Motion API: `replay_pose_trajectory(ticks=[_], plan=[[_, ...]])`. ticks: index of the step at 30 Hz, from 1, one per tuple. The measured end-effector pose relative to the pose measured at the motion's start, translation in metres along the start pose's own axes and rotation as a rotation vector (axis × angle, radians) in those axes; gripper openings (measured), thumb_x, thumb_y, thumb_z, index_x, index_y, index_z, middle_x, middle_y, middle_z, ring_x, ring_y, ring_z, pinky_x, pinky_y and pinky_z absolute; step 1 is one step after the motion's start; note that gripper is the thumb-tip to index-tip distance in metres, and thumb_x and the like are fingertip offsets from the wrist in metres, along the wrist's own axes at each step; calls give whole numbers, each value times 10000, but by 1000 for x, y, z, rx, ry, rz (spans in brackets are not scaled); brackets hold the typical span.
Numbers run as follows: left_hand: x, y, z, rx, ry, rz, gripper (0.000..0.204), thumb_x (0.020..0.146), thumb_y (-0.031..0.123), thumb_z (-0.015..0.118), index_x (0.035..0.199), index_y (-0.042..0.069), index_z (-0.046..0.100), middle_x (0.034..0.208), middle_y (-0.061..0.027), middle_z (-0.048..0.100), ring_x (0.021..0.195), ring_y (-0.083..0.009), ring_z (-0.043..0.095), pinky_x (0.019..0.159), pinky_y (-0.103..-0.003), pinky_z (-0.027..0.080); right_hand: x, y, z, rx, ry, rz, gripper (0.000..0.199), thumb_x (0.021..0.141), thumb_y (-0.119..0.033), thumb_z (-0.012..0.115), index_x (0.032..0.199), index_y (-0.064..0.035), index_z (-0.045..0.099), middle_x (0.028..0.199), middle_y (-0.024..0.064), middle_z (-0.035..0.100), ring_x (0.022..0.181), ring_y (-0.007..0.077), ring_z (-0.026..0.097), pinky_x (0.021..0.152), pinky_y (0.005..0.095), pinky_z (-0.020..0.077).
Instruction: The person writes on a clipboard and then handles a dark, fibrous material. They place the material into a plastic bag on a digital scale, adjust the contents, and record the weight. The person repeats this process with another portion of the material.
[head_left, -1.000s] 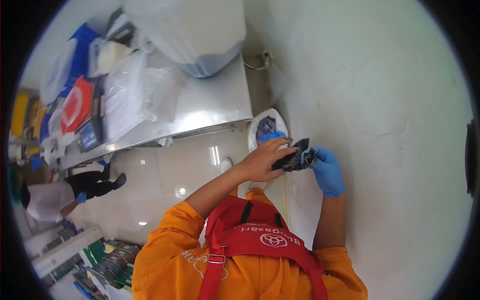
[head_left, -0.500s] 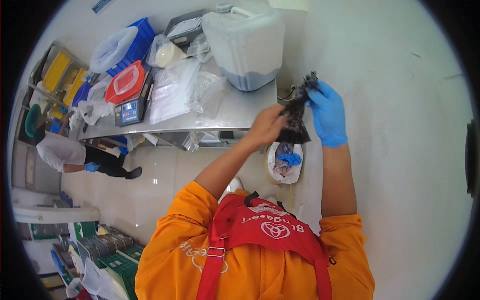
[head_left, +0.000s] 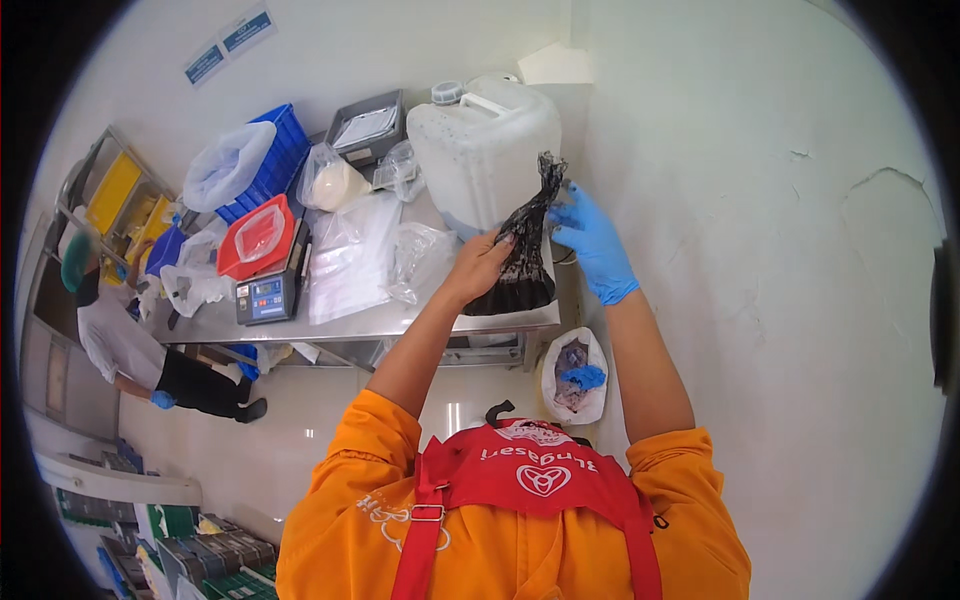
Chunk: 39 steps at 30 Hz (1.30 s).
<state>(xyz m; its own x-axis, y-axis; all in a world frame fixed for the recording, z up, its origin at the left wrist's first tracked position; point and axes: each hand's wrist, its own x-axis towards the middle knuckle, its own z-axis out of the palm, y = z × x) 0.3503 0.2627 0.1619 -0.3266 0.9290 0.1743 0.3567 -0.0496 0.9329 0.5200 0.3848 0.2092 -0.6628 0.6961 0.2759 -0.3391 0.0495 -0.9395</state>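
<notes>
A black plastic bag (head_left: 525, 265) with a narrow, gathered top is at the table's right end, in front of a big white jerrycan (head_left: 480, 150). My bare left hand (head_left: 480, 265) grips its left side, around the middle. To the right of the gathered top, my right hand (head_left: 590, 240) in a blue glove has its fingers apart and holds nothing; the fingertips come close to the bag. Whether they touch it is hard to tell. What the bag contains is hidden.
On the steel table (head_left: 385, 322) are a scale (head_left: 268, 298) with a red tray (head_left: 258, 240), clear plastic bags (head_left: 350, 255) and a blue crate (head_left: 285, 150). Below its right end stands a lined bin (head_left: 590, 405). A co-worker (head_left: 125, 335) stands at far left; a wall (head_left: 760, 300) rises at right.
The black bag has moved left and down, from the air beside the wall to the table's end. My gloved right hand has let go of its top. My view has shifted upward.
</notes>
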Motion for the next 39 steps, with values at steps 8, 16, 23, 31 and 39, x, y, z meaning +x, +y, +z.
replay_pose_trajectory(ticks=[8,16,23,31,39], plan=[[14,-51,-34,-45,-99,-96,361,1047,275,471,1057,-27,667,917,-9,681,820,-100,576,786,-283,467,21,75,25,-82,60,38,359,826,39,613,1184,63,602,993,86,694,875,143,646,808,284,514],[14,-99,-45,-248,48,-129,290,1020,229,548,1064,-27,678,909,-24,698,779,-87,599,736,-278,488,13,112,38,-234,169,119,233,837,21,612,1058,72,669,938,102,712,865,150,652,803,292,516],[24,-60,-66,-21,193,-63,254,983,223,605,1028,-9,697,824,-4,678,775,-78,566,724,-267,462,22,105,63,-277,250,76,243,834,33,608,1073,57,646,974,103,704,874,149,646,817,297,509],[18,-49,-83,-45,282,70,259,985,216,613,973,-24,712,826,-6,679,773,-70,555,727,-243,451,7,95,63,-213,257,91,236,832,44,590,1064,43,634,952,68,682,848,128,618,808,283,492],[7,-58,-76,-334,595,167,158,959,156,638,1058,33,642,878,-24,664,754,-97,598,667,-231,461,7,110,64,-185,345,38,183,845,-1,595,1016,41,646,912,57,681,822,117,601,781,271,481]])
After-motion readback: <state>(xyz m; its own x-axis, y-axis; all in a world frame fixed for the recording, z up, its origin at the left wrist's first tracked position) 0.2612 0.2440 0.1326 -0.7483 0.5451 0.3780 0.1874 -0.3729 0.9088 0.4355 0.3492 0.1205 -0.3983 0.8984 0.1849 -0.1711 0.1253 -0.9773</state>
